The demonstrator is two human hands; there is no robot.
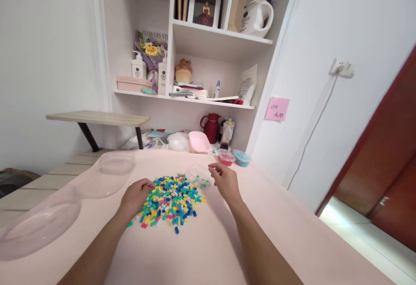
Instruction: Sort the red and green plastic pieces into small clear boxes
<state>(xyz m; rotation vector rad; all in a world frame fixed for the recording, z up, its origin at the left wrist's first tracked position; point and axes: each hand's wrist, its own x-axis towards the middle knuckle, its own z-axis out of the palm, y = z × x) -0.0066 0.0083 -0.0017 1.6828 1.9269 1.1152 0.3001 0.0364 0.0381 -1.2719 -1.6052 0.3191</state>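
The pink table [208, 250] spreads beneath my arms. On it, toward the left, lie clear molds [107, 174]. In the middle is my pile [172, 200] of small pieces in blue, green, yellow, white and red. My two hands are well apart: my left hand [136, 194] rests at the pile's left edge, fingers curled; my right hand [225, 181] is raised just beside the clear tub [199, 176], its thumb and fingertips close together, though I can't tell whether they pinch anything. A few green pieces [203, 182] sit in that tub. Behind my right hand stand the red tub [226, 157] and the blue tub [241, 158].
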